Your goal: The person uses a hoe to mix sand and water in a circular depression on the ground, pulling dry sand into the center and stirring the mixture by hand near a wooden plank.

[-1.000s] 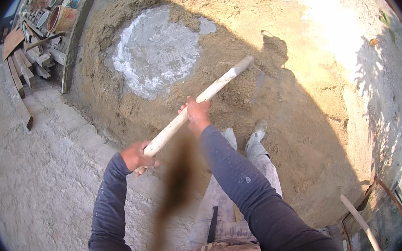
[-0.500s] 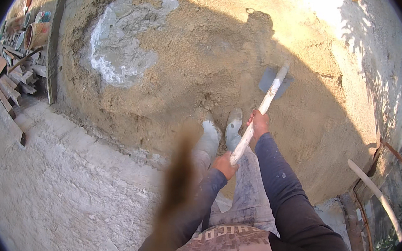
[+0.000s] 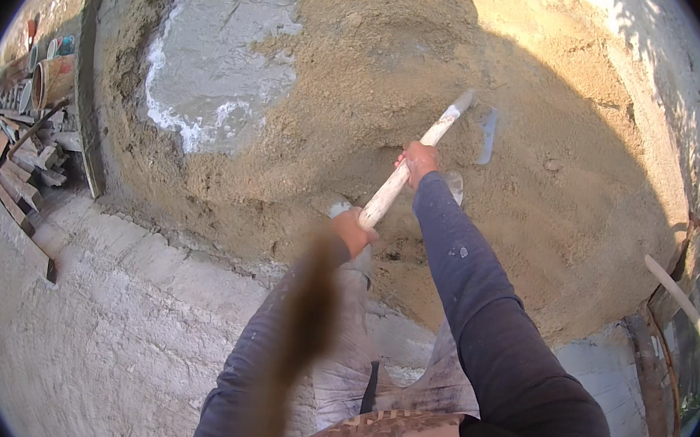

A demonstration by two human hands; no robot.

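A hoe with a pale wooden handle (image 3: 390, 195) slants across the middle of the view, away from me and to the right. My left hand (image 3: 354, 232) is wrapped round the near end of the handle. Farther up, my right hand (image 3: 420, 159) grips the same handle. The hoe's grey metal blade (image 3: 488, 136) shows nearly edge-on, just over the sandy heap (image 3: 553, 213); whether it touches the sand I cannot tell. Left of the hoe, wet grey cement mix (image 3: 231, 55) lies pooled in a hollow in the sand, with a whitish rim.
A long board (image 3: 91, 84) edges the heap on the left. Beyond it are stacked wood scraps (image 3: 31, 162) and buckets (image 3: 53, 80). A loose pole (image 3: 682, 309) leans at the right. Rough concrete (image 3: 121, 323) runs along the near left. A blurred brown strip hangs close before the camera.
Both hands have moved left with the hoe. Its blade has turned from broadside to nearly edge-on. My feet stand farther apart, the right boot now mostly behind my arm.
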